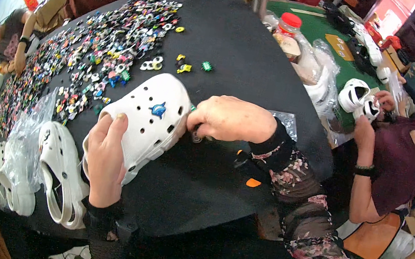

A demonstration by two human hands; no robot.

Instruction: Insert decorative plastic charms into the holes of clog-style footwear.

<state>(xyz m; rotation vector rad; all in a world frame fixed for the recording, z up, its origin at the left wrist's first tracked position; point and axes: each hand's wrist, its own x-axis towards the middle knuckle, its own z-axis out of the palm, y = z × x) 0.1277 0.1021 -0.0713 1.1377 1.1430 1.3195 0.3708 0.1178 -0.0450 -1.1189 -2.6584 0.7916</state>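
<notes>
A white clog shoe [139,99] with round holes is tilted above the black table. My left hand [106,159] grips it by the heel side, thumb on top. A blue dolphin-like shoe charm [157,109] sits on the clog's upper. At the clog's right edge, my right hand [236,120] is closed, its fingers bent against the shoe. A bit of green and something small and dark show by those fingertips, too hidden to name. Left of my left hand rests a pair of white clogs [62,174], with a small charm on one.
Many colourful shoe charms [119,34] are heaped across the black table [233,36]. Clear plastic bags [29,139] and more clogs lie at the left. An orange piece [253,182] is near my right sleeve. One person sits at right handling white shoes [355,96]; others are at left.
</notes>
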